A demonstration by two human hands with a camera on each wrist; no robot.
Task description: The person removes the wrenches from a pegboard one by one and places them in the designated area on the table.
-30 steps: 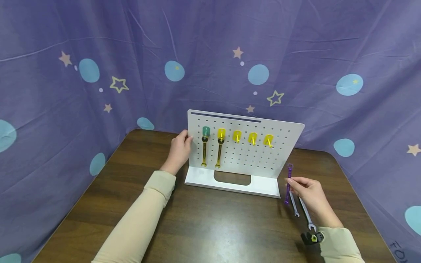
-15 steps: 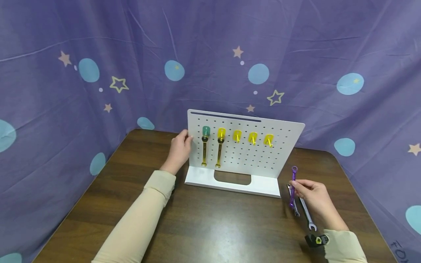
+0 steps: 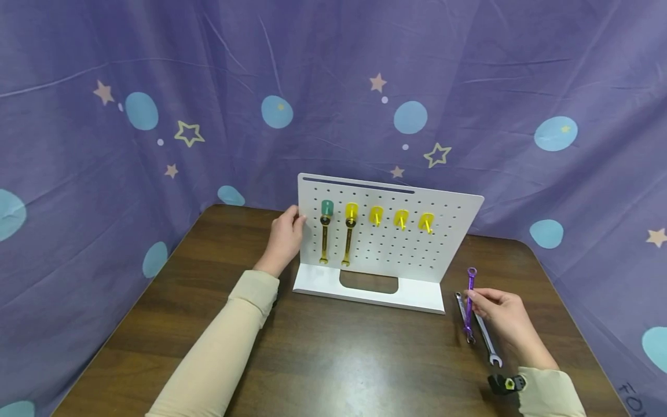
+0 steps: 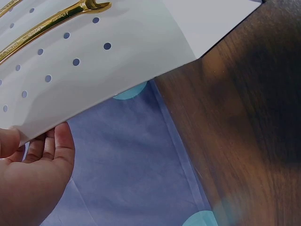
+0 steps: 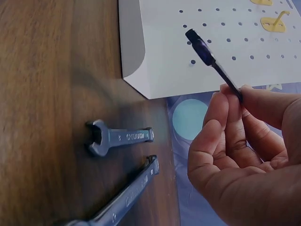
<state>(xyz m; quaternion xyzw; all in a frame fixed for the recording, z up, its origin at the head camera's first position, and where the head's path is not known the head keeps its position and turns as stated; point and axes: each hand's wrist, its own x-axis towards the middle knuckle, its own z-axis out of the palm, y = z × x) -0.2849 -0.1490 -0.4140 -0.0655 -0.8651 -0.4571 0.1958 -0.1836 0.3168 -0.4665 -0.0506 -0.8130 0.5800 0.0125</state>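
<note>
My left hand (image 3: 284, 238) grips the left edge of a white pegboard (image 3: 385, 243), its thumb in front and fingers behind in the left wrist view. Two gold wrenches hang on that board: one (image 3: 325, 243) from a green hook (image 3: 326, 208), the other (image 3: 348, 246) from a yellow hook. In my right hand (image 3: 502, 315) a purple combination wrench (image 3: 471, 298) is pinched between thumb and fingers, roughly upright, ring end up. Below it on the table lie two silver wrenches, a shorter one (image 5: 124, 135) and a longer one (image 5: 127, 197).
Three more yellow hooks (image 3: 400, 220) on the board hold nothing. The board's white foot (image 3: 417, 296) stands on the brown wooden table (image 3: 292, 359). A purple curtain (image 3: 333, 87) with stars and dots hangs behind and around it.
My right hand has moved slightly right and toward me with the purple wrench, away from the board's right edge. The left hand and the board have stayed in place.
</note>
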